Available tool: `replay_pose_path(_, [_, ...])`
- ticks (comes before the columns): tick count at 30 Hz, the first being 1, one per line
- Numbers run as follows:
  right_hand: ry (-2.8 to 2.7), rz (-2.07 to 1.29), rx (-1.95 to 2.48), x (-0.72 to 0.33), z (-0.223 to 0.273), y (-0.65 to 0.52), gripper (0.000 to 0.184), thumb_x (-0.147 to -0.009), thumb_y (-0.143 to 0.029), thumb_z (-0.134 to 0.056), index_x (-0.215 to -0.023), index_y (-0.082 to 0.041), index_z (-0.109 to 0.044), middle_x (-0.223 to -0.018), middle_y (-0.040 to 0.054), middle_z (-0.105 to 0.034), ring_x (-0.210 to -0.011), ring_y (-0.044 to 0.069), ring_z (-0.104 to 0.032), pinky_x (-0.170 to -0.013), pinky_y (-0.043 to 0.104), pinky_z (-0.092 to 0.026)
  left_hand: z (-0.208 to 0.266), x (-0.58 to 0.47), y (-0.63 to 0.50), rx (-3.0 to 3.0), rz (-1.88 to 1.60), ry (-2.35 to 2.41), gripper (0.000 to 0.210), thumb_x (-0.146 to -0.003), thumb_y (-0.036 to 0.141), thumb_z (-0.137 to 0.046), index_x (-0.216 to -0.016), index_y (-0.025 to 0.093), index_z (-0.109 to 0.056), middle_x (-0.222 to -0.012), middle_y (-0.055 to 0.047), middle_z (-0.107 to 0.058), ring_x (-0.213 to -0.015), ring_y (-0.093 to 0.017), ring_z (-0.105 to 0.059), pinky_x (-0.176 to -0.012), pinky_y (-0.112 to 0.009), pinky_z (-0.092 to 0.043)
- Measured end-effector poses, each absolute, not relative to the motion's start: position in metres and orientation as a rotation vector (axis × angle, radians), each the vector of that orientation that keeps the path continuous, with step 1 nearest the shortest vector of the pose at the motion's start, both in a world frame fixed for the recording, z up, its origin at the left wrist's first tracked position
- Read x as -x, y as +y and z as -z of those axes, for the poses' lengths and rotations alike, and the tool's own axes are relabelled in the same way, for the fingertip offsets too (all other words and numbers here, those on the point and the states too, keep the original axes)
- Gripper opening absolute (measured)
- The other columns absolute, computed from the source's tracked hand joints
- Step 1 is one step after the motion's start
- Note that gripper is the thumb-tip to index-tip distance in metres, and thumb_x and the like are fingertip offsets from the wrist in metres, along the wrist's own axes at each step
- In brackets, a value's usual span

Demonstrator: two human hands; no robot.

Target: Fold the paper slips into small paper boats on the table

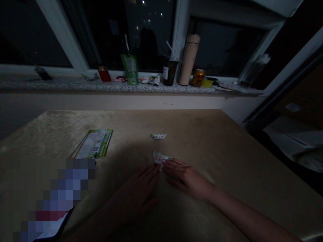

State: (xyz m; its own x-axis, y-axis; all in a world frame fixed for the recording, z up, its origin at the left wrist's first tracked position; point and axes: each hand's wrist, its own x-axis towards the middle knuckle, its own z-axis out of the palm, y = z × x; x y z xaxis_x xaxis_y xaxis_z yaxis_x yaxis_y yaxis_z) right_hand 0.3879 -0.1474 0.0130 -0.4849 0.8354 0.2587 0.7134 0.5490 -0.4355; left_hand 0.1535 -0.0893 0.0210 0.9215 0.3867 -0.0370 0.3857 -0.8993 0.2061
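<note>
Two hands lie palm down on the table (202, 131), working at one folded paper (158, 157) near the middle of the surface, directly in front of the person. The right hand (187, 175) lies flat with its fingers extended over the right part of the paper; its thumb stands apart, below the fingers. The left hand (142, 186) has its fingers straight and close together, tips at the near edge of the paper, thumb held away. Neither hand appears to pinch. This arrangement probably serves to press the layers flat against the hard table and prevent sliding, with one hand bracing each side. The fingers cover the near and right portions of the paper, so the folds there cannot be told; shadow also dims the left hand. One small paper boat (158, 136) sits just beyond the paper, apart from both hands, and is the nearest object on the far side. Several overlapping leaflets (93, 144) lie to the left, likely kept there within reach yet outside the working area. Nearer the person, a slab with a dark edge (54, 228) occupies the left side; its face is pixelated. Behind the table, the windowsill (148, 88) carries a green cup (130, 69), a dark cup (169, 74), a tall bottle (189, 60) and a gold can (198, 78).
</note>
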Motion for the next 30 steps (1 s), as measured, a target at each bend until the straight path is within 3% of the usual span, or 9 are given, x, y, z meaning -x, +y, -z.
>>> replay_pose_path(10, [-2.339,-0.433,1.262,-0.389,-0.015,-0.147,0.042,-0.092,-0.023,-0.051,-0.133,-0.023,-0.047,-0.137,0.0044,-0.050,-0.130,0.015,-0.042,-0.113,0.039,-0.028,-0.021,-0.143,-0.077,-2.831,-0.037,0.532,0.063,-0.093,0.043,-0.046,-0.147,0.024,-0.020,-0.152,-0.003,-0.024,-0.137,-0.024,-0.026,-0.112,-0.041,-0.023])
replay_pose_path(14, [-2.330,-0.411,1.249,-0.389,-0.015,-0.147,0.042,-0.091,-0.023,-0.052,-0.133,-0.024,-0.048,-0.136,0.0052,-0.051,-0.129,0.016,-0.043,-0.113,0.039,-0.029,-0.022,-0.143,-0.076,-2.786,-0.063,0.549,0.068,-0.093,0.040,-0.047,-0.149,0.025,-0.011,-0.152,-0.003,-0.024,-0.137,-0.023,-0.027,-0.111,-0.040,-0.024])
replay_pose_path(30, [-2.335,-0.453,1.255,-0.389,-0.014,-0.147,0.038,-0.093,-0.025,-0.048,-0.131,-0.021,-0.050,-0.138,0.0056,-0.049,-0.131,0.015,-0.040,-0.114,0.039,-0.026,-0.021,-0.144,-0.080,-2.816,0.007,0.529,0.069,-0.093,0.044,-0.045,-0.149,0.026,-0.008,-0.155,-0.001,-0.013,-0.140,-0.023,-0.016,-0.114,-0.042,-0.017])
